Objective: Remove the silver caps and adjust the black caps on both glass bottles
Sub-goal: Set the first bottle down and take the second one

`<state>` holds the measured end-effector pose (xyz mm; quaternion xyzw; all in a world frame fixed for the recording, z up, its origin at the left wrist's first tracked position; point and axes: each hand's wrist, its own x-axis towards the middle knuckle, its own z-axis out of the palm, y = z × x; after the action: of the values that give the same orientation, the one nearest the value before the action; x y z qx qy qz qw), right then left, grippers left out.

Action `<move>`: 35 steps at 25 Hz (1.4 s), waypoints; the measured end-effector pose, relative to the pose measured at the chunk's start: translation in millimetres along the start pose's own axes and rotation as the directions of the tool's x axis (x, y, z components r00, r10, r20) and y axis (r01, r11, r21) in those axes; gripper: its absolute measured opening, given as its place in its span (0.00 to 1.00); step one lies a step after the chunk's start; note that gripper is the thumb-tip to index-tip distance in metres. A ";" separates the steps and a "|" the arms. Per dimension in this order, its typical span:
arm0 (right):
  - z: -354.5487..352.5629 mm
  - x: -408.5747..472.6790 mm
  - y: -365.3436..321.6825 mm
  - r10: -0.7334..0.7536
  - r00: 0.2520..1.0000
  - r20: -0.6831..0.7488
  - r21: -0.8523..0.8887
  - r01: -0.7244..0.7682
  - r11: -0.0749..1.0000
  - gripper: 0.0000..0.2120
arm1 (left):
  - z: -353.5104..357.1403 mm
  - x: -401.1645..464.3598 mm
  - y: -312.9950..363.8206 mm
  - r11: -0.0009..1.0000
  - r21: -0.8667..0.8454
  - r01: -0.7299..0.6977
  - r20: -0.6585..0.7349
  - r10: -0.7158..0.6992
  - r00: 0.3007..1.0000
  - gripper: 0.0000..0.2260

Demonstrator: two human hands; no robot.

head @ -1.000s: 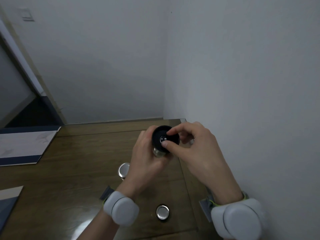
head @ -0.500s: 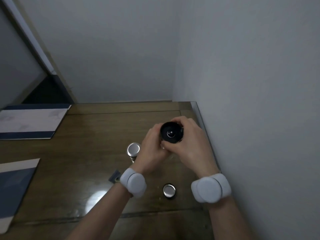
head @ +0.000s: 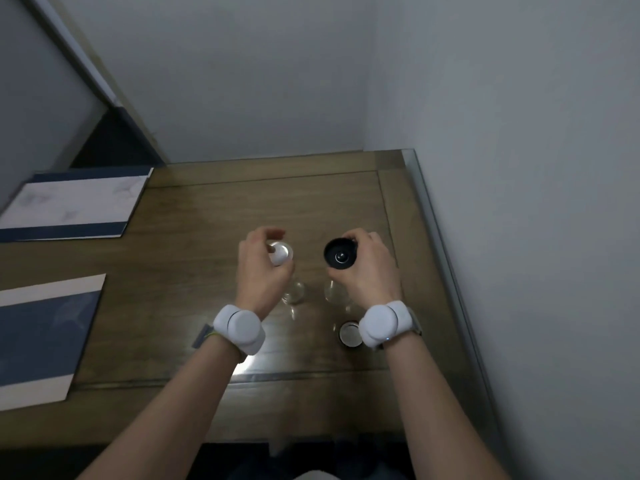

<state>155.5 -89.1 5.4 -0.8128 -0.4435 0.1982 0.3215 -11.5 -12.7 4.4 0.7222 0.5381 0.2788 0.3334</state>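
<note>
Silver cap (head: 349,333) lies removed on the counter (head: 194,258); right hand (head: 372,268) grips black cap (head: 340,253); left hand's (head: 261,271) grip closes round the second silver cap (head: 281,252), still unremoved.

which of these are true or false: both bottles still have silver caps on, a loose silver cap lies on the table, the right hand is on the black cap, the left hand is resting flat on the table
1. Both bottles carry silver caps. False: the left bottle has a silver cap, the right bottle shows a black cap.
2. A loose silver cap lies on the table. True.
3. The right hand grips the black cap. True.
4. The left hand lies flat on the table. False: it is raised, fingers around the left bottle's silver cap.
</note>
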 end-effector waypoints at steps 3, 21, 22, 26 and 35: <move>18.8 3.4 7.7 0.032 0.999 0.025 0.005 -0.032 0.999 0.23 | -0.3 2.3 -19.2 0.991 0.017 0.133 -0.043 -0.132 0.990 0.24; 52.1 14.2 20.4 0.030 0.998 0.047 -0.062 -0.027 0.998 0.25 | 40.2 24.4 -84.8 0.925 -0.224 0.307 0.107 -0.289 0.951 0.33; 53.0 14.5 20.2 0.028 0.998 0.051 -0.066 -0.024 0.998 0.25 | 41.1 25.0 -87.2 0.925 -0.232 0.302 0.111 -0.284 0.952 0.32; 56.8 15.4 22.5 0.026 0.997 0.066 -0.105 -0.019 0.994 0.28 | 44.6 24.5 -97.2 0.919 -0.253 0.304 0.123 -0.281 0.952 0.26; 52.6 14.5 17.8 0.065 0.993 0.095 -0.209 -0.044 0.977 0.33 | 32.5 16.1 -99.7 0.953 -0.154 0.262 0.182 -0.233 0.955 0.27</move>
<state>141.8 -65.6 -45.2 -0.8426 -0.4549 0.2006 0.2071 -41.4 16.7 -93.0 0.6365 0.5691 0.2217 0.4710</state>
